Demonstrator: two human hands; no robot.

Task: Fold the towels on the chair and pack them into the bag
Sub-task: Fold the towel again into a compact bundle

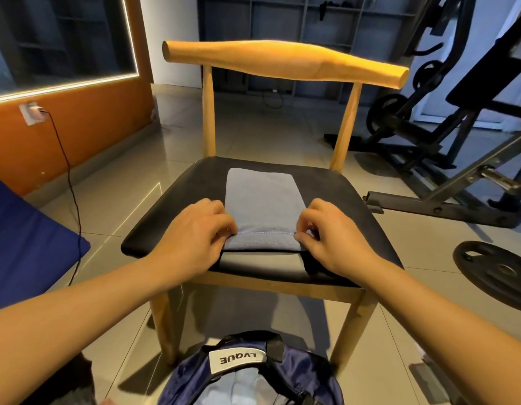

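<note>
Through the head camera I looked down on the wooden chair (282, 61), its black seat facing me, and a grey-blue towel (263, 200) lay folded into a long strip down the middle of that seat. The left hand (192, 238) sat at the towel's near left corner, fingers curled and pressed together, pinching the cloth at the stitched hem. The right hand (335, 241) mirrored it at the near right corner, thumb and bent fingers nipping the edge. The hem ran straight between the two hands, near the front of the seat. I could not tell how many layers each pinch took in. Below, on the tiled floor just in front of the chair legs, a dark blue bag (306, 372) stood open with a white label at its mouth and pale blue cloth (244, 387) showing inside. A black weight plate (495, 273) lay on the floor to the right, and a blue mat (28, 238) sat to the left.
</note>
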